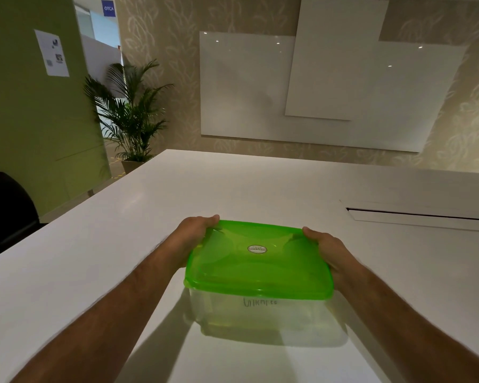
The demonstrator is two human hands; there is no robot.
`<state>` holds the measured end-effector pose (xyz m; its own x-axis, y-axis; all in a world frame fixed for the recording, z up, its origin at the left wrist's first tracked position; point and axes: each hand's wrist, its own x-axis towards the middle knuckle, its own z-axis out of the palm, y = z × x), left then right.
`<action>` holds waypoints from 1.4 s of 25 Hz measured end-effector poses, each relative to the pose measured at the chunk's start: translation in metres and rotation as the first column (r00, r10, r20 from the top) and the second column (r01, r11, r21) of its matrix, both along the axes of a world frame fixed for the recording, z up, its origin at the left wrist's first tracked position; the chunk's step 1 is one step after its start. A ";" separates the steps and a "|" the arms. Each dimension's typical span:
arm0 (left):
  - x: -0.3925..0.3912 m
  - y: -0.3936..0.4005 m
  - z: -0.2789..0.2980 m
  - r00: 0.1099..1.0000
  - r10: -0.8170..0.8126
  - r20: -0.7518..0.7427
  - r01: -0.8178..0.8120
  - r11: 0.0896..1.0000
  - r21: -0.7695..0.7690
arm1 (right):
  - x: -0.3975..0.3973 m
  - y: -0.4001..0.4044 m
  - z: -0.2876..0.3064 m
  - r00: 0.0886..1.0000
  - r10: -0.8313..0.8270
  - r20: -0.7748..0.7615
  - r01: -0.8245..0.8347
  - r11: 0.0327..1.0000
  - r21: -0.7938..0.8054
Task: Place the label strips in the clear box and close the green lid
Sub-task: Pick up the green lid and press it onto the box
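Your left hand (192, 239) and right hand (327, 248) each held a grip on opposite short ends of the green lid (257, 261), which sat atop the clear box (266, 316) near the tabletop's (233, 189) near edge, equally close.

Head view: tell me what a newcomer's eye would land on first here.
The bright green lid stands out most, sitting on top of the clear box near the front middle of the white table. The left hand and right hand grip the lid's two far corners from either side. Behind, a large whiteboard fills the far wall, with a potted palm at the left.
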<state>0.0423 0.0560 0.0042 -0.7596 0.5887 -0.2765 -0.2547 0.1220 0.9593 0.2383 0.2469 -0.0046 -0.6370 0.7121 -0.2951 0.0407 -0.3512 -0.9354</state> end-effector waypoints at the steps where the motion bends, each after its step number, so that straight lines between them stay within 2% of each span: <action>1: 0.000 0.000 0.001 1.000 0.002 -0.006 -0.002 1.000 -0.006 | 0.000 0.000 -0.001 1.000 -0.007 -0.001 0.007 1.000 0.009; 8: -0.008 0.000 -0.004 0.998 -0.054 -0.042 0.051 0.997 -0.058 | 0.000 0.002 -0.003 1.000 0.003 -0.013 -0.003 1.000 0.019; 12: -0.024 -0.010 -0.006 0.972 -0.136 -0.193 0.078 0.955 -0.285 | 0.001 0.002 -0.004 0.999 0.024 -0.021 -0.024 1.000 0.018; 14: -0.027 -0.012 -0.007 0.962 -0.201 -0.184 0.132 0.935 -0.330 | 0.003 0.002 -0.004 0.999 0.039 -0.030 -0.039 0.999 0.017; 17: -0.030 -0.010 -0.006 0.954 -0.267 -0.136 0.212 0.922 -0.324 | 0.003 0.002 -0.005 0.998 0.054 -0.037 -0.053 0.998 0.028; 22: -0.036 -0.005 -0.011 0.953 -0.276 -0.121 0.235 0.933 -0.273 | 0.004 0.001 -0.003 0.995 0.080 -0.056 -0.079 0.997 0.025; 25: -0.041 -0.003 -0.001 0.935 -0.313 -0.167 0.239 0.903 -0.356 | 0.004 0.000 -0.003 0.995 0.091 -0.045 -0.090 0.996 0.026; 30: -0.041 0.023 0.021 0.874 -0.331 -0.355 0.106 0.844 -0.527 | 0.006 -0.003 0.000 0.995 0.095 -0.029 -0.094 0.994 0.048; 32: -0.034 0.035 0.021 0.831 -0.371 -0.415 0.043 0.786 -0.617 | 0.006 -0.004 0.001 0.996 0.084 -0.021 -0.082 0.994 0.067; 35: -0.035 0.044 0.016 0.822 -0.395 -0.412 0.019 0.740 -0.672 | 0.005 -0.004 0.002 0.997 0.070 -0.014 -0.068 0.994 0.082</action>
